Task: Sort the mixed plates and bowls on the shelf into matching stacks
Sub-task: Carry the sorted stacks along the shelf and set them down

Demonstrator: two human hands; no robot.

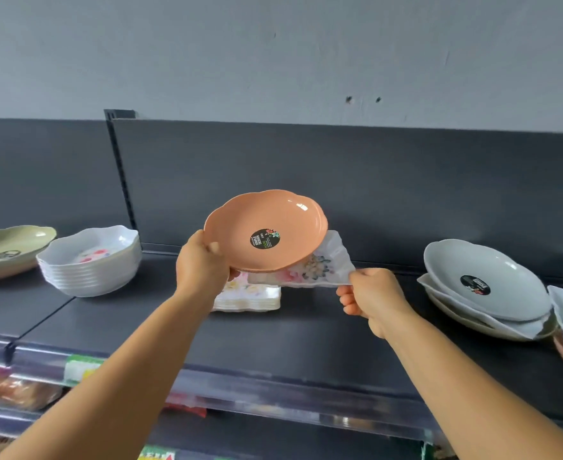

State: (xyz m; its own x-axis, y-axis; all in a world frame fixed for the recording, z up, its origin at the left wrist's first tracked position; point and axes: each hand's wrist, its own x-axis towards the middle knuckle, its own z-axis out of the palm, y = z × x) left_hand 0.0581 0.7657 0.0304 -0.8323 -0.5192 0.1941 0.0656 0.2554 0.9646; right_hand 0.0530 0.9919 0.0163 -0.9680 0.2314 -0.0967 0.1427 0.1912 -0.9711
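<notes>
Evidently the left hand (200, 263) fingers (212, 249) clamp the glossy orange scalloped plate (265, 230), lifted clear. Right hand (369, 298) fingers (356, 275) pinch the white floral square plate (313, 268), just above its matching floral stack (250, 295).

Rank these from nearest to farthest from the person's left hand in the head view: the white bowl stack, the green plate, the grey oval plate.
Measured from the left hand:
1. White bowl stack, on the shelf to its left.
2. Green plate, further left, beyond the bowls.
3. Grey oval plate, far right, past the right hand.

One orange plate (267, 230) in the left hand (200, 265), one floral plate (320, 265) in the right hand (371, 298).
</notes>
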